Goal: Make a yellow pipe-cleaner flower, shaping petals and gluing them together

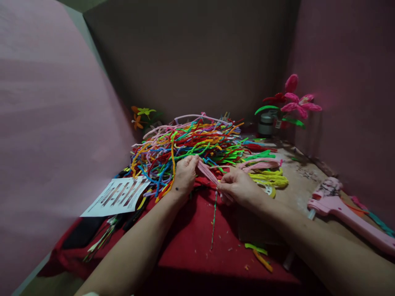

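A bundle of pale pink pipe cleaners point(208, 172) stretches between my two hands above the red cloth. My left hand point(186, 172) pinches its upper left end, fingers closed. At the lower right end, my right hand point(236, 186) has thumb and fingers pressed together on the same bundle. Below it hangs or lies a thin green twisted stem point(213, 224); whether it is joined to the bundle I cannot tell. Just behind my hands rises a large tangled heap of colourful pipe cleaners point(191, 142).
A pink hot glue gun point(348, 218) lies on the brown board point(299, 181) at the right. Yellow loops point(271, 177) sit nearby. A printed sheet point(115, 196) and dark flat object point(82, 232) are at the left. Pink flowers point(299, 105) stand at the back right, before the wall.
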The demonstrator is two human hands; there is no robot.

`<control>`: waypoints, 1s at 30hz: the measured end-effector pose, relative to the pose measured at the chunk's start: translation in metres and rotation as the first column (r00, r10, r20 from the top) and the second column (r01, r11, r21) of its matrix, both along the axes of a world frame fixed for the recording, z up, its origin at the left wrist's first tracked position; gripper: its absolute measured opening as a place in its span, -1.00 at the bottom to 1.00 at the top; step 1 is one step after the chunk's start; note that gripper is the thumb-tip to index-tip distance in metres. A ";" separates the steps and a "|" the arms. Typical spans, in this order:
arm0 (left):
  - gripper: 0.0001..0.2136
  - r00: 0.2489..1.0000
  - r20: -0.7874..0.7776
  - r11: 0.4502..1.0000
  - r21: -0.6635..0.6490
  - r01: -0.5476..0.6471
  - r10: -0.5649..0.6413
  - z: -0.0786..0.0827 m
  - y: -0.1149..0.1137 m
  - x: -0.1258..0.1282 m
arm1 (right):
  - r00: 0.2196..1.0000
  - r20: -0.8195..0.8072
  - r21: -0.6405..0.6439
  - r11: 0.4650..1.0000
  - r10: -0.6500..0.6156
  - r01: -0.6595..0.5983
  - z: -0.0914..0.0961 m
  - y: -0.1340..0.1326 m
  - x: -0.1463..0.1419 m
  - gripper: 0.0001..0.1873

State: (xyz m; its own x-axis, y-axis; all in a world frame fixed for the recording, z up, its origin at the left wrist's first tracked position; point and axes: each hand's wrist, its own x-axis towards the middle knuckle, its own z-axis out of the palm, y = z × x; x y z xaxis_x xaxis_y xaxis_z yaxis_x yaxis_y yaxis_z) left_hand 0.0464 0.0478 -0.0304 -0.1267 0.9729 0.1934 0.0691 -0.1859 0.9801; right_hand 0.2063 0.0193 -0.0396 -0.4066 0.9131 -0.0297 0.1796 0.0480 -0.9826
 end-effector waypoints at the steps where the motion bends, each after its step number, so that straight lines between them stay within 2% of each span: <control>1: -0.74 0.998 -0.055 1.000 0.004 -0.018 0.018 0.000 0.000 -0.002 | 1.000 -0.016 -0.018 1.000 0.003 -0.004 -0.002 0.000 -0.001 -0.79; 5: -0.73 0.964 -0.242 0.994 0.043 -0.102 0.109 -0.001 0.000 -0.006 | 0.999 -0.030 -0.075 0.997 0.012 -0.014 -0.006 0.000 -0.003 -0.81; 9: -0.73 0.911 -0.374 0.983 0.125 -0.137 0.175 0.000 0.000 -0.008 | 0.999 -0.038 -0.155 0.987 0.026 -0.031 -0.001 0.001 -0.002 -0.85; 12: -0.74 0.884 -0.423 0.976 0.172 -0.137 0.199 0.000 0.001 -0.010 | 0.998 -0.048 -0.194 0.980 0.034 -0.043 0.004 0.001 -0.001 -0.86; 14: -0.75 0.897 -0.402 0.979 0.159 -0.130 0.185 0.001 0.002 -0.011 | 0.997 -0.069 -0.208 0.977 0.039 -0.053 0.006 0.001 -0.001 -0.85; 16: -0.76 0.934 -0.330 0.989 0.108 -0.104 0.134 0.003 0.003 -0.012 | 0.992 -0.127 -0.240 0.969 0.023 -0.053 0.006 0.000 0.000 -0.84; 19: -0.74 0.996 -0.083 0.997 0.068 -0.025 0.030 0.012 0.005 -0.012 | 0.961 -0.272 -0.304 0.952 -0.046 -0.040 0.005 0.001 0.002 -0.84; 22: -0.69 0.990 0.141 0.996 0.087 -0.010 -0.002 0.023 0.004 -0.011 | 0.893 -0.432 -0.335 0.942 -0.128 -0.027 0.002 0.004 0.005 -0.86; 25: -0.72 0.985 0.165 0.999 0.014 0.041 -0.042 0.025 -0.004 -0.005 | 0.794 -0.566 -0.340 0.940 -0.222 0.021 0.001 0.008 0.005 -0.88; 27: -0.73 0.971 0.160 0.978 -0.085 0.193 -0.177 0.022 -0.011 0.002 | 0.745 -0.614 -0.346 0.937 -0.259 0.041 0.001 0.010 0.003 -0.87; 30: -0.71 0.925 0.115 0.908 -0.178 0.378 -0.362 0.014 -0.020 0.013 | 0.722 -0.635 -0.359 0.932 -0.277 0.042 0.002 0.012 0.002 -0.85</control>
State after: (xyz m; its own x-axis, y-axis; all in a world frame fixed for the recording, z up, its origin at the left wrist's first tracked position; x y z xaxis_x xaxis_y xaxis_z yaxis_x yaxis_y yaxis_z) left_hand 0.0598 0.0280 -0.0162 0.2429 0.9701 0.0012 -0.0457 0.0102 0.9989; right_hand 0.2084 0.0316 -0.0378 -0.2759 0.9569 -0.0905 -0.5475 -0.2338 -0.8035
